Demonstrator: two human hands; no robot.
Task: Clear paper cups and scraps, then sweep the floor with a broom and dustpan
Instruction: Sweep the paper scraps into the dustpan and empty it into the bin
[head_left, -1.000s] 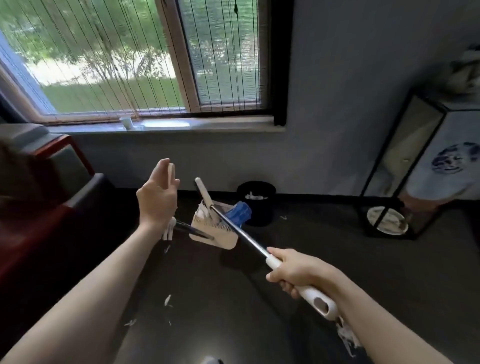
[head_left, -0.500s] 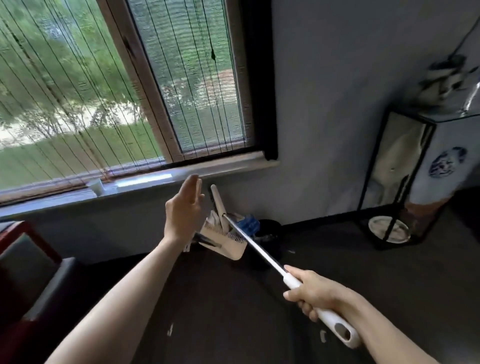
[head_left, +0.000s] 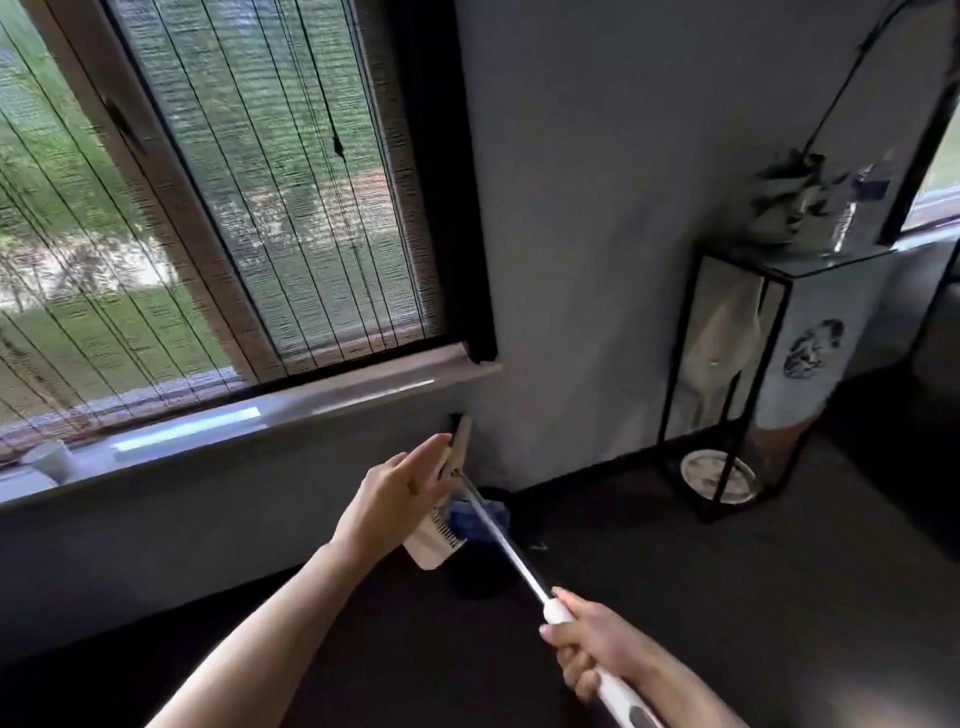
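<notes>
Windowsill (head_left: 311, 410) ahead; right hand (head_left: 597, 644) grips long handle (head_left: 504, 540) pointing up-left toward flat left hand (head_left: 395, 499).

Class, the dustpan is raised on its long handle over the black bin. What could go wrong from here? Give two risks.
1. The right hand grips only the far end of the long handle, and the open left hand does not grip the dustpan. The pan may wobble, and the blue item could drop beside the black bin.
2. The paper cup on the windowsill could be forgotten.
</notes>
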